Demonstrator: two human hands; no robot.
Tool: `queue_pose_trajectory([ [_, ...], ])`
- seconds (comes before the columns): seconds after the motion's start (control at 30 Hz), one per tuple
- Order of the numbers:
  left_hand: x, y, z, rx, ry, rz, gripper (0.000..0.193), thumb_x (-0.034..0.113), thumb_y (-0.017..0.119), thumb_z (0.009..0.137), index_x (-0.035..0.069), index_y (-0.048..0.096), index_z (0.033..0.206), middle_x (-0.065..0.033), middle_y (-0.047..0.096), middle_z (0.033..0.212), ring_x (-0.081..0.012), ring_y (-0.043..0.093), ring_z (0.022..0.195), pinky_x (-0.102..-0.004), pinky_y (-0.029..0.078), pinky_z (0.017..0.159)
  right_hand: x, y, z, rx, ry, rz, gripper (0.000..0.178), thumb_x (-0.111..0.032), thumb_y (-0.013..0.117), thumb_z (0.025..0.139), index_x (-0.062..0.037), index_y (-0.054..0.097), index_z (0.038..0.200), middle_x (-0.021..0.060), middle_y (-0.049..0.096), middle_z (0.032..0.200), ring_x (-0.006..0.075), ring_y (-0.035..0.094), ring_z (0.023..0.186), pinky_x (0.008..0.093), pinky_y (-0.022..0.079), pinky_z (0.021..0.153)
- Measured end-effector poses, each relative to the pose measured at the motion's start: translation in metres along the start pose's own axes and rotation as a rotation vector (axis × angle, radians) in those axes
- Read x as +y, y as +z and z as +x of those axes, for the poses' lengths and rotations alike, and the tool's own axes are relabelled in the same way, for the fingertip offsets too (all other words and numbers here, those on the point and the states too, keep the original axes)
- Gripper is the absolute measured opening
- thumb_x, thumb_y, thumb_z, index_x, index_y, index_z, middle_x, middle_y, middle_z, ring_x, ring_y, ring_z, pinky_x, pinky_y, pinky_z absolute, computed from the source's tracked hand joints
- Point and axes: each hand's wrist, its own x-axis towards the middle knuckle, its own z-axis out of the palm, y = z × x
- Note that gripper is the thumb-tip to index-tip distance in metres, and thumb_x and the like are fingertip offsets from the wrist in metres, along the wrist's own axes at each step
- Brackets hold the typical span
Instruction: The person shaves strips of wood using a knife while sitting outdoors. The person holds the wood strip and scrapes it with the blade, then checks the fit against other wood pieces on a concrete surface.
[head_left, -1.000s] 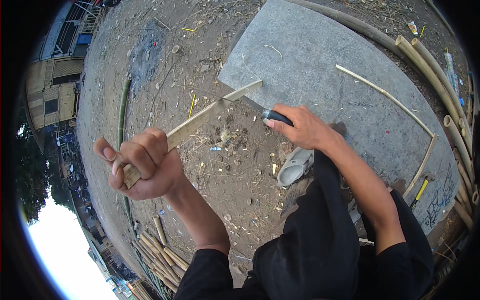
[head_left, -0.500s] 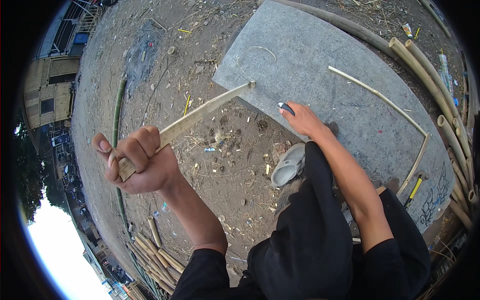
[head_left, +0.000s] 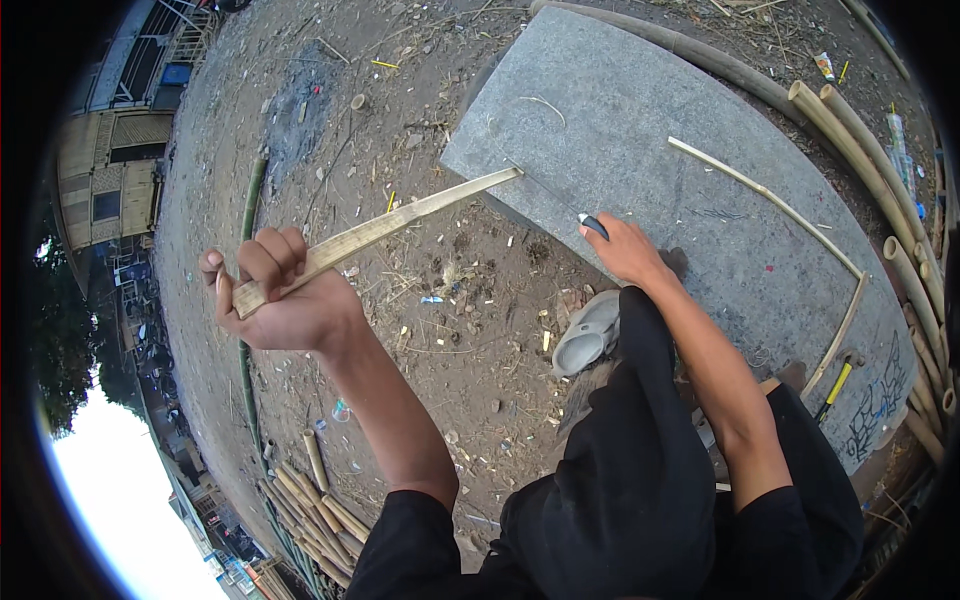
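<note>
My left hand point(head_left: 305, 305) is closed around the near end of a long flat bamboo strip point(head_left: 400, 217), with some fingers curled over it. The strip slants up and to the right, its far tip over the edge of a grey stone slab point(head_left: 640, 110). In my right hand point(head_left: 632, 252) is a knife point(head_left: 593, 225) with a dark handle. Its thin blade reaches toward the strip's tip; whether it touches is too fine to tell. A thin curled shaving point(head_left: 545, 107) lies on the slab beyond.
A bent bamboo stick point(head_left: 765, 190) and a yellow-handled hammer point(head_left: 838, 388) lie on the slab. Thick bamboo poles point(head_left: 860, 150) line its right side. A grey sandal point(head_left: 588, 340) is beside my knee. Cut bamboo pieces point(head_left: 315, 520) are piled at lower left, and scraps litter the dirt.
The strip has turned so its broad face shows more, and my left fingers grip it less tightly. The knife stays by the strip's far end. The whole view has shifted slightly.
</note>
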Motion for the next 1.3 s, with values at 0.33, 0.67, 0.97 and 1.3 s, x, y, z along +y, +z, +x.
queue_pose_trajectory([
  [0.33,0.001,0.019,-0.014,0.117,0.063,0.352,0.032,0.031,0.024,0.099,0.009,0.044,0.111,0.0022,0.029,0.052,-0.0081,0.025,0.043,-0.0241,0.022,0.040,-0.112,-0.035,-0.063,-0.160,-0.408,0.336,0.046,-0.048,0.050,0.097,-0.0026,0.057,0.101,0.0219,0.063,0.078,0.0401,0.064,0.076,0.0481,0.046,0.069],
  [0.67,-0.004,0.027,-0.027,0.336,0.115,0.359,0.030,0.032,0.024,0.100,0.011,0.044,0.108,0.0032,0.025,0.052,-0.0074,0.023,0.043,-0.0231,0.021,0.040,-0.112,-0.013,-0.059,-0.046,-0.554,0.293,0.033,-0.038,0.057,0.095,-0.0051,0.056,0.102,0.0210,0.062,0.064,0.0412,0.065,0.062,0.0477,0.048,0.057],
  [0.97,-0.007,0.035,-0.044,0.235,0.158,0.396,0.024,0.029,0.025,0.097,0.012,0.042,0.100,0.0040,0.023,0.051,-0.0081,0.020,0.043,-0.0245,0.019,0.041,-0.129,-0.035,-0.084,-0.006,-0.710,0.295,0.033,-0.039,0.059,0.095,-0.0053,0.055,0.095,0.0161,0.056,0.059,0.0346,0.061,0.053,0.0426,0.043,0.050],
  [1.3,-0.014,0.025,-0.051,0.174,0.162,0.342,0.033,0.030,0.020,0.099,0.012,0.043,0.116,0.0040,0.026,0.049,-0.0072,0.020,0.040,-0.0231,0.020,0.039,-0.124,-0.037,-0.078,-0.039,-0.660,0.298,0.034,-0.039,0.058,0.096,-0.0055,0.056,0.094,0.0162,0.056,0.058,0.0342,0.062,0.055,0.0433,0.045,0.053],
])
